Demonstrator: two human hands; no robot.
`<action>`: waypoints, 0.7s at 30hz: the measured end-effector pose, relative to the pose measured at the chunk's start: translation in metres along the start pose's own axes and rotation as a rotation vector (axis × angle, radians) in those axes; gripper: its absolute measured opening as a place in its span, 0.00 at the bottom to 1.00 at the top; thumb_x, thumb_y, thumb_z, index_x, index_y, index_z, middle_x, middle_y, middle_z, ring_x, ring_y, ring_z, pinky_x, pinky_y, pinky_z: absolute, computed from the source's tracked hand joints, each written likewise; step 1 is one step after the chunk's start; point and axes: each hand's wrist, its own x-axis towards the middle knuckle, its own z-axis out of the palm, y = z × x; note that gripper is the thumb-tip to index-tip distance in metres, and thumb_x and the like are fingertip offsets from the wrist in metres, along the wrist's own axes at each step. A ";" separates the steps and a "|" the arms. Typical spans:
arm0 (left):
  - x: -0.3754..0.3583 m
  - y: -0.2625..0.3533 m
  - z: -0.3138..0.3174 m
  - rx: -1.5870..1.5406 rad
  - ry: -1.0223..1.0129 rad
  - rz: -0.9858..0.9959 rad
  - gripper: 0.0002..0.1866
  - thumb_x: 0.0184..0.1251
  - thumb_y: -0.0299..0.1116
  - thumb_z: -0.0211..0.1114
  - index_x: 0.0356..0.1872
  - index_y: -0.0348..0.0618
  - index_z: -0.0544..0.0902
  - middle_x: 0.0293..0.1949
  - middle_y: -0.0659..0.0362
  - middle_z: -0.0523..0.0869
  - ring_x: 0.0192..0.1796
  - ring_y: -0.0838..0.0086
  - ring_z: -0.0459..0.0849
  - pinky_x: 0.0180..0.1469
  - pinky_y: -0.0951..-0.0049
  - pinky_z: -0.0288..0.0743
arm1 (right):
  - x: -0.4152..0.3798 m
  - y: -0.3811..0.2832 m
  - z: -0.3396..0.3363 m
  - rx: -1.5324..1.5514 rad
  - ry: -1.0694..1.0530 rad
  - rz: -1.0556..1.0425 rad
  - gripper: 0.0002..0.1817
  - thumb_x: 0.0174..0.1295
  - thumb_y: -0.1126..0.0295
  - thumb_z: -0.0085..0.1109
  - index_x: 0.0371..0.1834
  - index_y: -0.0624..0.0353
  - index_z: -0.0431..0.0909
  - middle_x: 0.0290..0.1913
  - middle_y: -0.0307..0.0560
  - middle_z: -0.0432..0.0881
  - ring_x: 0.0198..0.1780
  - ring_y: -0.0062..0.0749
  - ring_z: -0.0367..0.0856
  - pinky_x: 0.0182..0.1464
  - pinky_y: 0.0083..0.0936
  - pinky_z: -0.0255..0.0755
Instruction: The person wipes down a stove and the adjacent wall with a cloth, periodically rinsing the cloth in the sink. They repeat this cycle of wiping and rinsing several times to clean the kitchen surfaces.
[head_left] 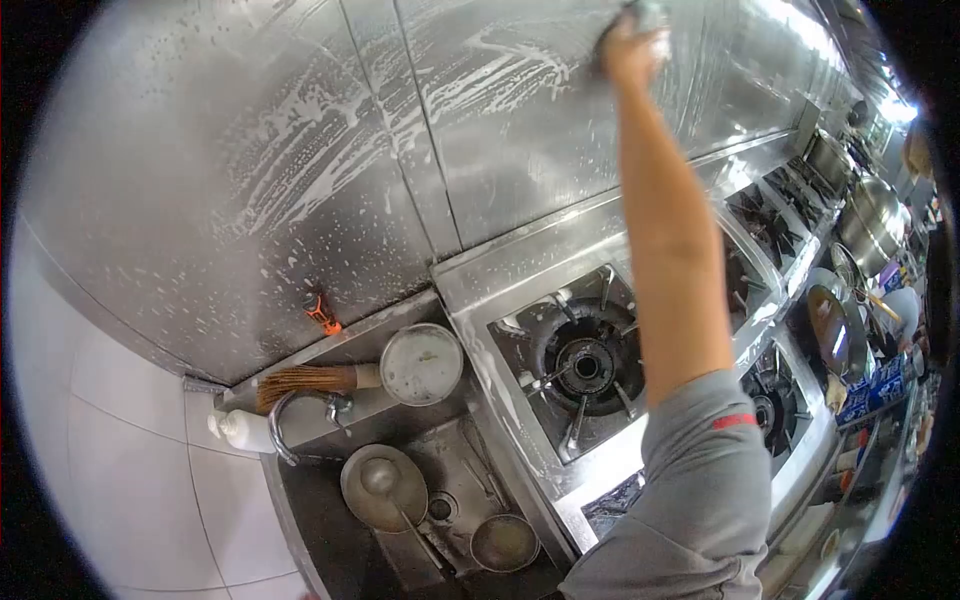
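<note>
The right hand (632, 58) is closed around a blurred, pale scrubbing pad (652, 18), pressed to the far part of the soap-streaked steel wall (520, 130), beyond the gas burner (585, 366). On the near left, a metal sink (415, 565) holds a ladle (379, 477) lying in a round pan (360, 505), with a white bottle (245, 431) left of the faucet (283, 425). At right, a blue package (880, 388) carries white lettering too small to read.
</note>
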 end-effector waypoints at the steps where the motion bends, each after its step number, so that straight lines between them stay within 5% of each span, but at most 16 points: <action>1: 0.022 0.078 -0.019 0.058 -0.110 0.038 0.16 0.77 0.35 0.55 0.47 0.30 0.83 0.46 0.46 0.87 0.53 0.63 0.85 0.55 0.64 0.78 | -0.034 -0.009 -0.005 0.140 -0.095 -0.059 0.31 0.75 0.47 0.38 0.76 0.51 0.61 0.71 0.59 0.68 0.72 0.55 0.64 0.73 0.47 0.57; 2: 0.052 0.093 -0.005 0.045 0.152 0.439 0.19 0.78 0.39 0.53 0.38 0.33 0.84 0.34 0.43 0.88 0.39 0.60 0.88 0.41 0.60 0.81 | -0.084 -0.021 0.013 0.162 0.087 -0.154 0.34 0.63 0.54 0.57 0.63 0.73 0.69 0.60 0.69 0.75 0.63 0.63 0.73 0.66 0.49 0.65; 3: 0.130 0.032 0.003 -0.350 -0.114 0.316 0.20 0.79 0.36 0.53 0.62 0.31 0.75 0.53 0.48 0.83 0.59 0.62 0.81 0.65 0.64 0.72 | -0.133 -0.046 -0.003 -0.008 -0.092 -0.343 0.36 0.59 0.56 0.61 0.65 0.72 0.67 0.67 0.70 0.67 0.68 0.65 0.65 0.71 0.51 0.58; 4: 0.127 0.131 0.001 -0.280 -0.114 0.473 0.23 0.83 0.42 0.45 0.65 0.34 0.73 0.54 0.49 0.82 0.59 0.64 0.80 0.64 0.64 0.71 | -0.179 -0.061 -0.006 0.146 -0.258 -0.582 0.37 0.55 0.56 0.64 0.64 0.70 0.68 0.70 0.71 0.63 0.70 0.65 0.63 0.72 0.59 0.55; 5: 0.149 0.174 0.014 -0.382 -0.071 0.471 0.27 0.83 0.47 0.42 0.69 0.35 0.69 0.56 0.48 0.81 0.59 0.63 0.80 0.63 0.63 0.71 | -0.217 -0.089 -0.034 0.047 -0.427 -0.698 0.37 0.51 0.55 0.67 0.66 0.56 0.70 0.73 0.64 0.61 0.73 0.61 0.61 0.72 0.66 0.54; 6: 0.159 0.226 0.028 -0.565 -0.044 0.585 0.27 0.83 0.46 0.43 0.71 0.36 0.67 0.58 0.48 0.81 0.56 0.65 0.81 0.60 0.66 0.73 | -0.236 -0.102 -0.052 0.228 -0.543 -0.903 0.28 0.56 0.56 0.60 0.64 0.38 0.76 0.72 0.49 0.69 0.74 0.55 0.63 0.75 0.59 0.52; 9: 0.191 0.320 0.050 -0.629 -0.246 0.500 0.32 0.81 0.53 0.45 0.74 0.42 0.62 0.57 0.48 0.82 0.52 0.67 0.82 0.56 0.67 0.74 | -0.221 -0.087 -0.068 0.287 -0.748 -1.038 0.26 0.58 0.54 0.58 0.63 0.30 0.76 0.72 0.42 0.70 0.74 0.50 0.65 0.74 0.62 0.53; 12: 0.202 0.351 0.078 -0.485 -0.344 0.410 0.33 0.81 0.55 0.45 0.75 0.43 0.60 0.56 0.48 0.82 0.49 0.70 0.82 0.53 0.69 0.74 | -0.167 0.023 -0.023 0.025 -0.302 -0.715 0.29 0.60 0.57 0.58 0.66 0.49 0.72 0.67 0.53 0.74 0.68 0.51 0.71 0.72 0.61 0.58; 13: 0.200 0.353 0.091 -0.415 -0.390 0.368 0.32 0.81 0.54 0.44 0.75 0.42 0.60 0.55 0.48 0.83 0.47 0.72 0.82 0.51 0.72 0.75 | -0.144 0.088 0.001 -0.042 0.015 -0.823 0.38 0.60 0.59 0.61 0.73 0.59 0.59 0.67 0.66 0.70 0.67 0.64 0.69 0.71 0.64 0.55; 14: 0.199 0.351 0.101 -0.400 -0.439 0.354 0.31 0.82 0.51 0.45 0.75 0.42 0.59 0.56 0.47 0.82 0.51 0.69 0.82 0.53 0.71 0.76 | -0.116 0.121 -0.004 -0.163 -0.128 -0.423 0.37 0.62 0.58 0.60 0.73 0.59 0.59 0.66 0.66 0.71 0.64 0.68 0.71 0.70 0.66 0.55; 15: 0.203 0.346 0.115 -0.401 -0.445 0.345 0.31 0.82 0.51 0.45 0.75 0.42 0.59 0.56 0.47 0.82 0.51 0.69 0.82 0.53 0.71 0.76 | -0.089 0.145 -0.020 -0.166 -0.136 -0.428 0.37 0.62 0.58 0.60 0.73 0.59 0.59 0.66 0.66 0.71 0.64 0.68 0.71 0.70 0.66 0.55; 16: 0.208 0.337 0.133 -0.298 -0.361 0.431 0.31 0.82 0.49 0.45 0.75 0.40 0.59 0.56 0.46 0.82 0.53 0.65 0.82 0.55 0.67 0.75 | -0.064 0.166 -0.039 -0.167 -0.297 -0.021 0.36 0.65 0.55 0.57 0.72 0.60 0.59 0.66 0.65 0.72 0.65 0.63 0.72 0.68 0.60 0.59; 18: 0.190 0.347 0.146 -0.055 -0.189 0.596 0.31 0.79 0.42 0.53 0.75 0.36 0.59 0.64 0.40 0.74 0.65 0.53 0.75 0.66 0.56 0.67 | -0.064 0.191 -0.041 -0.178 -0.449 0.388 0.35 0.68 0.53 0.54 0.72 0.62 0.59 0.65 0.64 0.72 0.65 0.58 0.73 0.67 0.53 0.63; 19: 0.185 0.358 0.146 -0.054 -0.199 0.593 0.31 0.79 0.42 0.53 0.75 0.36 0.59 0.64 0.40 0.74 0.65 0.53 0.75 0.66 0.56 0.67 | -0.083 0.205 -0.035 -0.132 -0.413 0.395 0.40 0.69 0.45 0.47 0.76 0.60 0.49 0.66 0.68 0.71 0.67 0.60 0.71 0.69 0.52 0.60; 20: 0.182 0.368 0.147 0.070 0.051 0.837 0.32 0.76 0.41 0.56 0.75 0.37 0.59 0.68 0.39 0.69 0.68 0.49 0.70 0.69 0.54 0.63 | -0.095 0.217 -0.027 -0.083 -0.375 0.400 0.46 0.70 0.38 0.39 0.80 0.58 0.40 0.67 0.71 0.70 0.69 0.63 0.68 0.72 0.50 0.56; 21: 0.174 0.387 0.146 0.195 0.317 1.074 0.34 0.74 0.41 0.60 0.75 0.37 0.60 0.71 0.38 0.65 0.71 0.46 0.66 0.72 0.52 0.58 | -0.120 0.188 -0.027 -0.112 -0.370 0.285 0.44 0.70 0.41 0.40 0.79 0.61 0.42 0.63 0.73 0.72 0.66 0.62 0.71 0.69 0.52 0.60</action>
